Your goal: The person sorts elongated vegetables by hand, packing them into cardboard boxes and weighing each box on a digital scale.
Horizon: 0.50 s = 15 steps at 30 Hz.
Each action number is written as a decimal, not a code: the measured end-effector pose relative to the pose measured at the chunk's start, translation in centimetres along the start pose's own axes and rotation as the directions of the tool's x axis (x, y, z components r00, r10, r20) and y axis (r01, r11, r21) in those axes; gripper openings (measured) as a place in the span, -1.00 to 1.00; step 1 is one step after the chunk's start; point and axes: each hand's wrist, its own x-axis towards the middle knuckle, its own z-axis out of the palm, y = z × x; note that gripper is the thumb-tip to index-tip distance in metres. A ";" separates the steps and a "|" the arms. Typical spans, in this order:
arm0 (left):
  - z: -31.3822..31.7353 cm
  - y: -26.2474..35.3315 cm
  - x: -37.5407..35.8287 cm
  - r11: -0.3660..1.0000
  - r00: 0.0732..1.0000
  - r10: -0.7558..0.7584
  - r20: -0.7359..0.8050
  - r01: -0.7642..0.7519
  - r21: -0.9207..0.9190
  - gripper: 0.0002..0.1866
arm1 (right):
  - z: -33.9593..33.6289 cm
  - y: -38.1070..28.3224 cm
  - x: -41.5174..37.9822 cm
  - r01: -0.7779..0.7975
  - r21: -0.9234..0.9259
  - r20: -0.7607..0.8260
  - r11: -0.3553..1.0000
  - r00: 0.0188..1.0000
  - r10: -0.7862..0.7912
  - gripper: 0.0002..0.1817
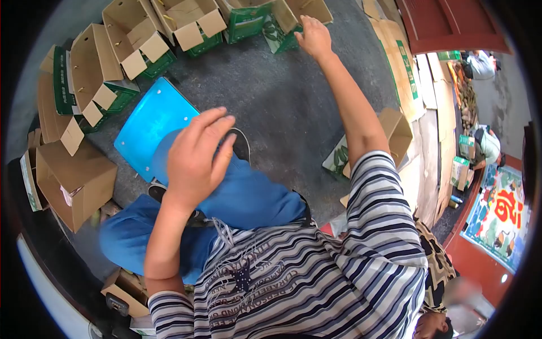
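Observation:
My right hand point(314, 38) reaches out at the top, fingertips against the near edge of an open cardboard box point(275, 33) with green printed sides. Its thumb stands apart from the fingers, and I see nothing held between them. My left hand point(195, 155) hovers over my blue-trousered leg, near a bright blue plastic stool point(155, 125). Its fingers are loosely bent and spread, with nothing in them. Several open cardboard boxes, such as one brown box point(131, 35) and another box point(90, 76), stand in a curved row ahead and to the left.
An opened carton point(76, 181) stands at the left, and a smaller green-printed box point(389, 138) sits by my right elbow. Flattened cardboard point(395, 68) lies along the right. Beyond it, a person point(486, 146) bends beside green boxes point(460, 172). Another person point(435, 271) is close at the lower right.

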 end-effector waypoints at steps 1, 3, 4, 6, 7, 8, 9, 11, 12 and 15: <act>-0.1 -0.2 0.0 1.000 1.000 -0.006 0.001 0.006 -0.012 -0.72 | 0.5 -0.4 1.3 -0.045 -0.036 0.040 0.998 0.998 0.047 -0.58; -0.2 -0.4 0.0 0.999 1.000 -0.023 0.005 0.024 -0.037 -0.73 | 0.9 -0.6 2.5 -0.086 -0.159 0.293 0.984 0.947 0.130 -0.65; -0.2 -0.5 0.0 0.998 0.999 -0.034 -0.006 0.034 -0.047 -0.73 | 2.1 0.0 2.4 -0.046 -0.210 0.358 0.977 0.926 0.120 -0.65; -0.3 -0.6 0.2 0.998 0.999 -0.046 -0.016 0.045 -0.051 -0.74 | 3.6 0.9 1.8 0.058 -0.208 0.385 0.976 0.922 0.027 -0.75; -0.3 -0.6 0.1 0.997 0.998 -0.054 -0.012 0.053 -0.059 -0.74 | 3.5 0.2 1.3 0.112 -0.175 0.422 0.978 0.906 -0.028 -0.77; -0.2 -0.7 0.0 0.997 0.999 -0.034 -0.037 0.032 -0.068 -0.74 | 2.5 -1.0 0.6 0.165 -0.140 0.458 0.976 0.885 -0.084 -0.79; 0.0 -1.0 0.0 0.997 0.998 -0.009 -0.066 0.004 -0.073 -0.74 | 1.5 -2.3 0.2 0.215 -0.105 0.483 0.971 0.864 -0.140 -0.80; 0.2 -1.1 -0.1 0.996 0.994 0.027 -0.101 -0.035 -0.078 -0.74 | -3.5 -7.5 -2.0 0.193 -0.031 0.499 0.981 0.853 -0.152 -0.82; 0.2 -1.1 -0.2 0.995 0.994 0.038 -0.104 -0.047 -0.084 -0.74 | -3.7 -9.2 -3.4 0.154 0.047 0.549 0.987 0.822 -0.154 -0.81; 0.2 -0.8 0.0 0.992 0.994 0.058 -0.092 -0.067 -0.104 -0.73 | -3.4 -14.0 -6.8 -0.025 0.233 0.591 0.972 0.797 -0.122 -0.76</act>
